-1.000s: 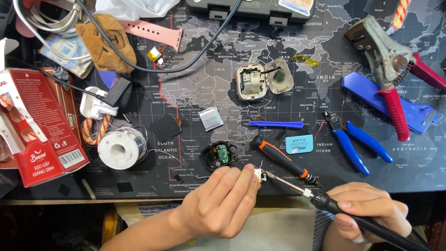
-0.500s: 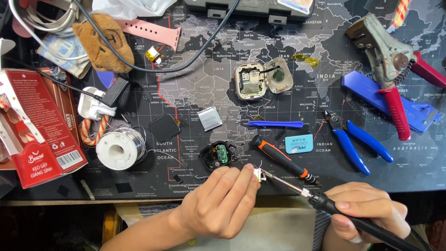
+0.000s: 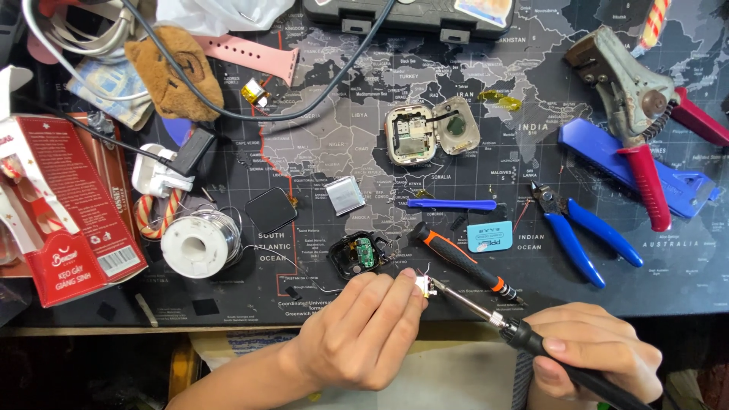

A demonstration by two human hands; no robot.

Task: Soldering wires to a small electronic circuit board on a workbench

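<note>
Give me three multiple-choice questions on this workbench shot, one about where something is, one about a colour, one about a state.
1. Where is the solder spool?
A. left of the black open case
B. beside the blue cutters
C. on the grey toolbox

2. What colour is the watch strap?
A. green
B. pink
C. black

3. What is the right hand doing?
A. lying flat
B. gripping the soldering iron
C. holding pliers

Answers:
1 A, the spool sits left of the case.
2 B, the strap is pink.
3 B, its fingers wrap the iron, whose tip meets the small part that the left hand pinches.

Blue pliers, solder spool
</note>
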